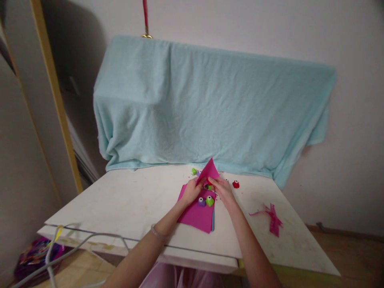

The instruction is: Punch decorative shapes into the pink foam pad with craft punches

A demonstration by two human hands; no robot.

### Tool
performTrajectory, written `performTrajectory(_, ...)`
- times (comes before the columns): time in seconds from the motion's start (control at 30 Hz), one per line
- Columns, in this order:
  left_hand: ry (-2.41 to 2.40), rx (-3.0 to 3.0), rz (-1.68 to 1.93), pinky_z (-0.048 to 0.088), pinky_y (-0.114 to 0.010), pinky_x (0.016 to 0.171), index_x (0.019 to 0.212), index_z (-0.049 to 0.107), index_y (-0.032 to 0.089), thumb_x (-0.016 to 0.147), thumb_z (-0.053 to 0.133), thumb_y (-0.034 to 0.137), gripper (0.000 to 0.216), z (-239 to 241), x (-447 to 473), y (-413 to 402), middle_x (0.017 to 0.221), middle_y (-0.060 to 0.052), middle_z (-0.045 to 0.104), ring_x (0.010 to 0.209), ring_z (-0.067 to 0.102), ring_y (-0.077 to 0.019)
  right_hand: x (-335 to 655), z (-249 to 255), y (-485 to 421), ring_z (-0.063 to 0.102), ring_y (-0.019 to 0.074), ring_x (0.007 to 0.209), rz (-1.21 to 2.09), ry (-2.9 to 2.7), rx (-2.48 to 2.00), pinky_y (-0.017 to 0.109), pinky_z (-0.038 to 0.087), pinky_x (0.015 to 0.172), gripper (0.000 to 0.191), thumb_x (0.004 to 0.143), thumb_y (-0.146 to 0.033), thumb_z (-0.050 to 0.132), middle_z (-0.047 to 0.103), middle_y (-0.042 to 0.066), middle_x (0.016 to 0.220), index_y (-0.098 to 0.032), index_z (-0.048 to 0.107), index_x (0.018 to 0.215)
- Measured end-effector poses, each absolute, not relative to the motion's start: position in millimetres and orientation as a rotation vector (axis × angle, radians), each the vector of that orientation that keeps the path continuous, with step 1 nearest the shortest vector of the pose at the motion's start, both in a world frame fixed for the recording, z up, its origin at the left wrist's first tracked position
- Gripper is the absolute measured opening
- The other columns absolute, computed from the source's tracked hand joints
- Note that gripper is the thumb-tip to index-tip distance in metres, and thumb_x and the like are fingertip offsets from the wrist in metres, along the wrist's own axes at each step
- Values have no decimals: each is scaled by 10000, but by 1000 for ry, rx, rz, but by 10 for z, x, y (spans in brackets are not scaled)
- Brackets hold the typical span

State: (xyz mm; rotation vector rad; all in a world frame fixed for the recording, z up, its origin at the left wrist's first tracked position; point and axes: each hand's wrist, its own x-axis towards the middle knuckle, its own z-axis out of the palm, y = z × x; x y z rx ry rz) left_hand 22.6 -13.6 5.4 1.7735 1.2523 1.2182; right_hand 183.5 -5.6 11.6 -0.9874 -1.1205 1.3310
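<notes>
A sheet of magenta paper point(209, 171), folded to a point at the top, stands raised between my hands. My left hand point(192, 192) grips its left side with fingers closed. My right hand point(222, 189) pinches its lower right edge, close to a small red piece. Below the fingers, small green and red bits show, partly hidden. A purple one-eyed figure point(201, 202) and a green one-eyed figure point(209, 201) rest on a stack of coloured paper point(195, 219), magenta on top, just under my hands.
On the white table point(135, 204), a red one-eyed figure point(236, 184) sits at right and another green figure point(193, 171) at the back. Torn magenta scraps point(273, 220) lie farther right. A light blue cloth point(216, 108) hangs behind. Grey cables point(90, 237) cross the front left edge.
</notes>
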Motion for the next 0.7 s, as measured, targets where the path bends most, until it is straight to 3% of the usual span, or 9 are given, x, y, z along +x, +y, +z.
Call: performTrajectory(0.7,1231,1749,1222,393,-235,629,729,553,178,918,419,458,364,50,217,-123,683,3,568,651,491,-147,1823,176,-76,435,96,494,1328,-1089,-972,255,327,485,347,594,-454,838,552,-24,558,-163,657,651)
